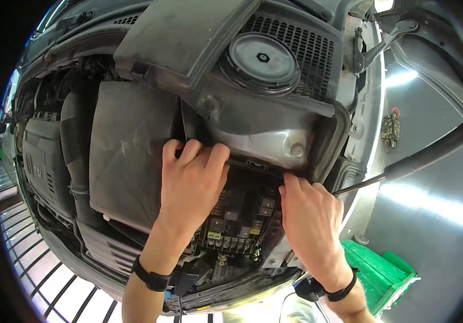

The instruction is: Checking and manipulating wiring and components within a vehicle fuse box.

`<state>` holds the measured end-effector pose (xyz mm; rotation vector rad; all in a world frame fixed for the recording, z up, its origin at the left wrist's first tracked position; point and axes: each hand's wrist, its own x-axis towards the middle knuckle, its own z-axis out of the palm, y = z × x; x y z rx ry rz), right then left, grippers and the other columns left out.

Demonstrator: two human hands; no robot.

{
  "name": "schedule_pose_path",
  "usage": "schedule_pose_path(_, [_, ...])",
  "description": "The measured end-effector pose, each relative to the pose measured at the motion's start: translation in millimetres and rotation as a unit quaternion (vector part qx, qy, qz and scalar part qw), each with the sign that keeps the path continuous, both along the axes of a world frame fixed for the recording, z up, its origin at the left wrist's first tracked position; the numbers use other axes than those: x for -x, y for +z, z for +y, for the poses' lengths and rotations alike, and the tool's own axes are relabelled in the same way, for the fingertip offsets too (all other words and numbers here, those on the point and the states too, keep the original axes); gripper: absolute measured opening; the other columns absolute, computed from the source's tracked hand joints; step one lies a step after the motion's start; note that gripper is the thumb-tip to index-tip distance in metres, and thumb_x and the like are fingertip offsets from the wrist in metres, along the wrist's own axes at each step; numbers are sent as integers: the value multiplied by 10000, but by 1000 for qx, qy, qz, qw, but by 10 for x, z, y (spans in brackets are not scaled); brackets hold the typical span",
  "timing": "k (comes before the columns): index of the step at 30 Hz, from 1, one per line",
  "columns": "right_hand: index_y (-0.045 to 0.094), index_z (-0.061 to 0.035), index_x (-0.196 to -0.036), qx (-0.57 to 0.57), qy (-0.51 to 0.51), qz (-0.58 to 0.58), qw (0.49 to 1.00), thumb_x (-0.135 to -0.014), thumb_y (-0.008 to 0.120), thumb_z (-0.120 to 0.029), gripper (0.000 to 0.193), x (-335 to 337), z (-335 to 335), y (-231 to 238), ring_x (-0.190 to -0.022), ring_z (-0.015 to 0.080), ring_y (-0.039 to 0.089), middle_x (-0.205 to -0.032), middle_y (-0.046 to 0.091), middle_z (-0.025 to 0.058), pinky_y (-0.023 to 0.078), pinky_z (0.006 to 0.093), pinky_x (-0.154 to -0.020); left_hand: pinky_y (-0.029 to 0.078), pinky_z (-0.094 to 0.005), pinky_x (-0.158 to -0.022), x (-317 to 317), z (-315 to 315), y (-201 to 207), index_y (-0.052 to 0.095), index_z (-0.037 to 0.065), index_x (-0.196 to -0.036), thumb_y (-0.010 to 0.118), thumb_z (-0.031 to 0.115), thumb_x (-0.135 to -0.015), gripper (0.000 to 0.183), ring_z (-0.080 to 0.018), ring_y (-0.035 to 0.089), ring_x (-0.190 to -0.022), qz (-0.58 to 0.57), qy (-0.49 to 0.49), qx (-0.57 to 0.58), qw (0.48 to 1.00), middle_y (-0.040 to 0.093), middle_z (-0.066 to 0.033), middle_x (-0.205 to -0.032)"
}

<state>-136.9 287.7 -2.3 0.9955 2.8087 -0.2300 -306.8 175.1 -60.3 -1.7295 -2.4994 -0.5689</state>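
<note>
Head view: fuse box (239,215) in the engine bay lies uncovered, its coloured fuses and relays exposed just below both grips. Left hand (191,180) curls its fingers over the box's upper edge beside the battery cover (129,151); right hand (312,218) presses fingertips at that edge, holding nothing. Cover removal looks done; fuses themselves untouched.

Both forearms reach up from below, each with a dark wristband. The left hand (191,180) lies palm-down, fingers (199,151) curled forward; the right hand (309,223) stretches its fingers up-left.
</note>
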Motion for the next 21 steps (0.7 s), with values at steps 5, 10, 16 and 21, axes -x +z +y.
schedule_pose_path(5, [649, -89, -899, -62, 58, -144, 986, -927, 627, -123, 50, 188, 5, -111, -680, 281, 726, -761, 694, 79, 544, 404, -566, 402, -463, -989, 82, -60, -144, 723, 134, -1066, 811, 115, -825, 257, -236, 608, -900, -96, -11, -35, 995, 694, -18, -783])
schedule_pose_path(10, [683, -84, -899, -23, 69, -36, 997, -874, 628, -102, 63, 48, 112, -195, -724, 262, 745, -778, 706, 75, 570, 404, -586, 422, -439, -957, 119, -33, -167, 784, 111, -992, 783, 87, -852, 142, -229, 606, -838, -165, -9, -61, 984, 722, -19, -800])
schedule_pose_path(16, [694, -84, -911, -13, 64, 104, 992, -788, 692, -61, 125, -66, 164, -387, -723, 301, 706, -766, 677, 82, 542, 434, -612, 451, -397, -903, 127, -33, -255, 800, 91, -979, 765, 69, -870, 116, -219, 595, -772, -188, -13, -107, 976, 683, -36, -728])
schedule_pose_path(21, [686, -89, -899, -13, 73, 155, 985, -802, 694, -71, 99, -109, 216, -417, -727, 287, 704, -783, 680, 74, 541, 432, -607, 463, -392, -871, 112, -4, -239, 801, 80, -973, 768, 57, -861, 119, -227, 584, -734, -192, -19, -126, 973, 671, -42, -721])
